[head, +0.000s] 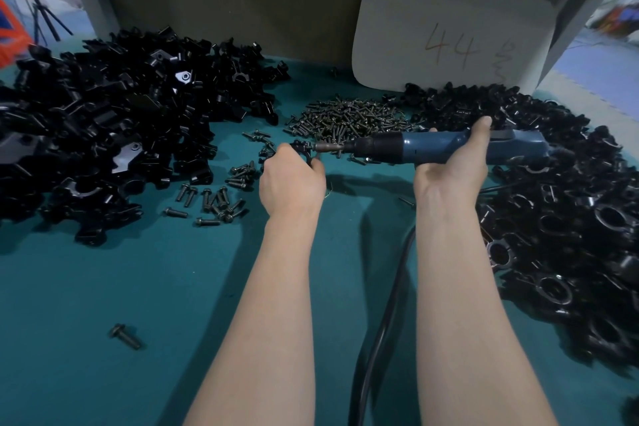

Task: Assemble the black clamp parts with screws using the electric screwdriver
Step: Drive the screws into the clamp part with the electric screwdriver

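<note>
Head view, screw-driving step. Your left hand (292, 180) curls round one black clamp part (304, 150), mostly hidden by the fingers; only its upper edge shows. Your right hand (453, 162) wraps the blue barrel of the electric screwdriver (432, 147), thumb over the top, tool lying level with its bit (332, 148) meeting the part from the right. Whether a screw sits on the bit cannot be told.

The part looks small, rigid and light, with a glossy finish likely to slip under torque, so pinch it across its flat faces, close beside the screw hole, fingers out of the bit's line. The screwdriver is probably the heavier item; hold it mid-barrel as shown, and let its cord (387, 304) trail free between your forearms.

Supplies lie on the green table (103, 287): a heap of larger clamp parts (103, 121) at left, a heap of ring-shaped parts (560, 204) at right, the screw pile (349, 121) just behind the bit, and loose screws (214, 199) near your left wrist. The screws appear small and prone to roll, so take each by its head
</note>
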Demonstrator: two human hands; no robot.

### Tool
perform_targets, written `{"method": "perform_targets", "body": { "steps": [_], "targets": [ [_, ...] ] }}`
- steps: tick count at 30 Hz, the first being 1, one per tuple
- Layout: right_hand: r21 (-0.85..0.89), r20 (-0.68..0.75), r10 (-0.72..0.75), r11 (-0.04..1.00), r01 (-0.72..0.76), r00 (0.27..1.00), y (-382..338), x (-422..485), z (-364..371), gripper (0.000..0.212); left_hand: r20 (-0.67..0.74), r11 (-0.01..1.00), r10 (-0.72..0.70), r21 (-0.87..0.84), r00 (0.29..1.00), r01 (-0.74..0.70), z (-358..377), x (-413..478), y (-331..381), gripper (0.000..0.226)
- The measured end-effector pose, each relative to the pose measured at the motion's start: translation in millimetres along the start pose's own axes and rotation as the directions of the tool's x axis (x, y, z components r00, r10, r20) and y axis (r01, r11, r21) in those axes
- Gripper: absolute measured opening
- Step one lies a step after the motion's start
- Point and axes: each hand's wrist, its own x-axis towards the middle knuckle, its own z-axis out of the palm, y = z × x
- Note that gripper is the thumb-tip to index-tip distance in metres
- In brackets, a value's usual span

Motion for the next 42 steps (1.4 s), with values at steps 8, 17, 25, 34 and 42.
{"method": "perform_targets", "body": {
  "steps": [8,17,25,34,42],
  "targets": [
    [0.056,0.072,-0.046,0.998,0.042,0.996,2.9,-0.3,0.0,0.022,0.008,0.998,-0.017,0.065,1.000,0.016,-1.4,-0.9,2.1,0.022],
    [0.036,0.097,-0.065,0.997,0.061,0.993,7.1,-0.6,-0.3,0.021,0.026,0.999,-0.020,0.035,0.999,0.019,-2.6,-0.7,2.1,0.022],
    [0.052,0.086,-0.058,0.997,0.053,0.995,8.0,-1.0,-0.9,0.019,0.019,0.999,-0.017,0.045,1.000,0.016,-1.4,-0.2,2.6,0.022],
    [0.012,0.089,-0.063,0.998,0.063,0.994,8.3,-3.2,-0.1,0.018,0.014,0.999,-0.019,0.037,1.000,0.018,-0.8,-0.2,2.3,0.026],
    [0.003,0.089,-0.055,0.999,0.054,0.995,8.9,-4.0,0.7,0.019,0.020,0.999,-0.022,0.050,1.000,0.021,-0.5,-0.7,2.4,0.028]
  ]
}}
